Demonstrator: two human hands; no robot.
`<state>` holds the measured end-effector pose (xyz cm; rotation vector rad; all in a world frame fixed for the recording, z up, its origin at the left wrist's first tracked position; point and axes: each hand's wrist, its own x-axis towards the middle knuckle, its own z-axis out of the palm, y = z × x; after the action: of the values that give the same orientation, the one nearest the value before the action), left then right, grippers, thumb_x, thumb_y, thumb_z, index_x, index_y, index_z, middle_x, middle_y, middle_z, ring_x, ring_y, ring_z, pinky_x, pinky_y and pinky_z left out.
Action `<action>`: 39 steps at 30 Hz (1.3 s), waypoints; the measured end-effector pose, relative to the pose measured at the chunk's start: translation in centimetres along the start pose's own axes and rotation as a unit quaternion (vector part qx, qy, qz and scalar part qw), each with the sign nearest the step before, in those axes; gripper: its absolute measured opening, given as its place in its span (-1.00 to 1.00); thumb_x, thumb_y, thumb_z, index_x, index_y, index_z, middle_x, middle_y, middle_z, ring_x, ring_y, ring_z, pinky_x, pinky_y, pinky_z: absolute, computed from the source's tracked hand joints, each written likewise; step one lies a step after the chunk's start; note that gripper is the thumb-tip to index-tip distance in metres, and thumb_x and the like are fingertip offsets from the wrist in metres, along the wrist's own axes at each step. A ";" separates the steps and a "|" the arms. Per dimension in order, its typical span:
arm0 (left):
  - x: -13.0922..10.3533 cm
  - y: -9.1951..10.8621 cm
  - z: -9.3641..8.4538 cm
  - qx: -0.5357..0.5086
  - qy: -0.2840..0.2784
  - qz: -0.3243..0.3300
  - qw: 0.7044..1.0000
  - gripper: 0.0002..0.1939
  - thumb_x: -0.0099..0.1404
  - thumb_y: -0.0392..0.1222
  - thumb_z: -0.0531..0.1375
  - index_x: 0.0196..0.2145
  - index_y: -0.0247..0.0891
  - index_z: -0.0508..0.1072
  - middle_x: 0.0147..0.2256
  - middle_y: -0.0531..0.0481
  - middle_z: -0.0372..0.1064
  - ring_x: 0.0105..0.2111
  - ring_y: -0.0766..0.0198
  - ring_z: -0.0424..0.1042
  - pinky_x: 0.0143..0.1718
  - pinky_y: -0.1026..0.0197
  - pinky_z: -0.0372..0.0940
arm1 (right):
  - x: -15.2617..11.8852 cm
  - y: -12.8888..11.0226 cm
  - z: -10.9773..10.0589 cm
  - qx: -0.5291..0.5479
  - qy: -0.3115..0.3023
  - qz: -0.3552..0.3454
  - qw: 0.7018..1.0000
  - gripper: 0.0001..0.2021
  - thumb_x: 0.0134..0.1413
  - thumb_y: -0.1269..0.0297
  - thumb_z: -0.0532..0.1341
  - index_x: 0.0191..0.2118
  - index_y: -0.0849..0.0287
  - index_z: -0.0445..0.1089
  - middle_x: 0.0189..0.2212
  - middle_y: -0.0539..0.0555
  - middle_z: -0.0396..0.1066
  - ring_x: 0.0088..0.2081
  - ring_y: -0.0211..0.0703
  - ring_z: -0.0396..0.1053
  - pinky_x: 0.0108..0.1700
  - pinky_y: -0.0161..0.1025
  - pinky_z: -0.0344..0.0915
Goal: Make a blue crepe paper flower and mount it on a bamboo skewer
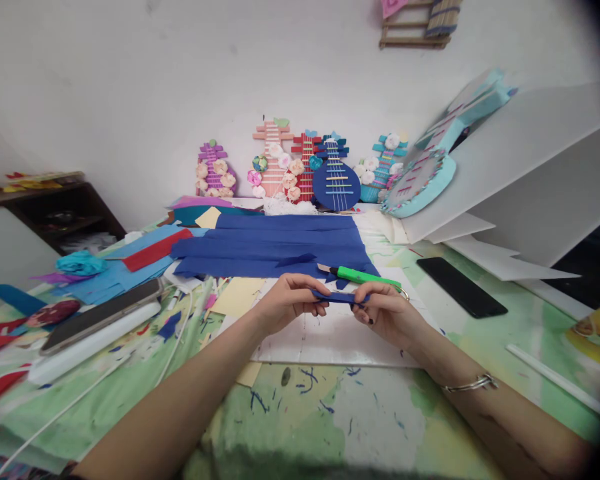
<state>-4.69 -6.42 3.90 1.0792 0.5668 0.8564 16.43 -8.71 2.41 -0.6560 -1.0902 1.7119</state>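
Between my two hands a small dark blue strip (339, 298), which looks like folded paper, is held level above a white board (320, 343). My left hand (290, 303) pinches its left end between thumb and fingers. The right end is pinched by my right hand (383, 310). Just behind the strip lies a green craft knife (363, 275) with its blade pointing left. It rests on or against wide blue sheets (275, 243) spread across the table. The far side of the strip and some fingertips are hidden.
Small lute-shaped crafts, among them a blue one (337, 180), stand along the wall. A black phone (461, 287) lies at right, near white foam sheets (500, 173). At left another phone (105, 313) rests on a white block. Blue scraps (307, 380) litter the front of the green tablecloth.
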 end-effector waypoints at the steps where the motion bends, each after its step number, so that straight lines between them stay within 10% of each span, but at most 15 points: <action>1: 0.0 -0.1 0.0 -0.005 -0.003 0.000 1.000 -0.91 -0.04 -0.35 0.30 -0.48 -0.37 0.57 -0.61 -0.08 0.44 -0.61 0.32 0.41 -0.50 0.31 0.26 | 0.0 0.0 0.0 0.000 -0.004 -0.007 1.000 -0.85 -0.25 0.54 0.21 -0.53 0.20 0.51 -0.63 0.04 0.42 -0.62 -0.35 0.27 -0.55 -0.37 0.10; 25: -0.1 -0.4 0.4 -0.119 -0.034 -0.034 0.992 -0.90 -0.01 -0.43 0.21 -0.62 -0.36 0.39 -0.59 -0.02 0.31 -0.53 0.37 0.30 -0.43 0.29 0.17 | -0.1 -0.2 0.8 0.000 0.015 -0.007 1.000 -0.85 -0.36 0.53 0.17 -0.66 0.16 0.43 -0.75 -0.02 0.21 -0.66 -0.34 0.07 -0.56 -0.30 -0.10; 39: 0.3 -0.6 0.6 -0.081 0.105 0.045 0.990 -0.73 -0.05 -0.36 0.33 -0.36 -0.33 0.38 -0.57 0.08 0.31 -0.54 0.41 0.29 -0.40 0.31 0.15 | -0.2 -0.1 0.3 -0.055 -0.017 -0.040 0.998 -0.82 -0.14 0.40 0.14 -0.50 0.21 0.52 -0.48 0.13 0.41 -0.51 -0.20 0.25 -0.42 -0.20 0.13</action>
<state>-3.88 -6.61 3.59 0.8765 0.6167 1.0849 16.31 -8.95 2.62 -0.6446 -1.2247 1.6094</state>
